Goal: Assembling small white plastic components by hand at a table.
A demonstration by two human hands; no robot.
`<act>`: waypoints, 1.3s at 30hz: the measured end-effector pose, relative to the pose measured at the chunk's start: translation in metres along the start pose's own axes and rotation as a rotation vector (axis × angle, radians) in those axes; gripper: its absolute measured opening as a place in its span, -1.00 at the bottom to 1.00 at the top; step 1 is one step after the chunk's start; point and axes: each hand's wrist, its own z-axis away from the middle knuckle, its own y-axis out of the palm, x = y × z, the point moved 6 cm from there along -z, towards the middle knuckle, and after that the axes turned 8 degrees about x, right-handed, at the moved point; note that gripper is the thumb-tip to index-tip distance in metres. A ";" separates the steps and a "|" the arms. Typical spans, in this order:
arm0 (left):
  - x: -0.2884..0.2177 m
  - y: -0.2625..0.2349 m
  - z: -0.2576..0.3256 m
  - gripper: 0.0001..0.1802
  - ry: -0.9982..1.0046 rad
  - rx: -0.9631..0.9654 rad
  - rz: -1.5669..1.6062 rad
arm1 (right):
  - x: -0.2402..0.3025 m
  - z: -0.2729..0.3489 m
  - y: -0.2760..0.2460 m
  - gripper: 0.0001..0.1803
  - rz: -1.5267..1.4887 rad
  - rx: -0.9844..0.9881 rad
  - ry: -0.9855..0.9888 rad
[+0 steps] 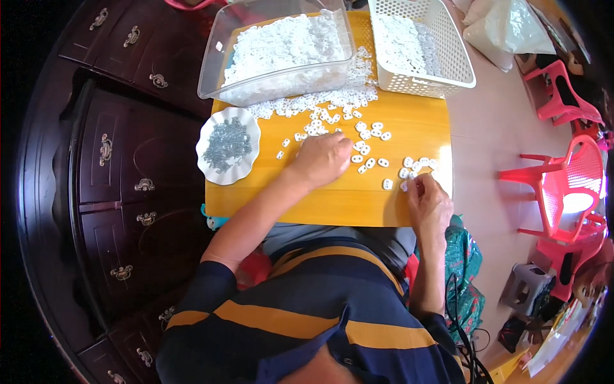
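Small white plastic pieces, most showing two dark holes, lie strewn over the yellow wooden table. My left hand is curled palm down among them at mid-table, next to a loose cluster. Its fingertips are turned under, so whatever they hold is hidden. Near the right edge, the fingers of my right hand are pinched together at a white plastic piece. Just beyond those fingertips sits another small group of pieces. A single piece rests apart, between my two hands.
A scalloped white dish of small grey pieces stands at the left. At the back are a clear plastic bin and a white perforated basket, both holding white pieces. Dark drawers flank the left; pink chairs stand right.
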 end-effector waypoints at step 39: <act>-0.003 -0.008 0.084 -0.86 -0.248 0.002 0.942 | 0.073 -0.003 0.072 -0.80 0.076 0.139 -0.380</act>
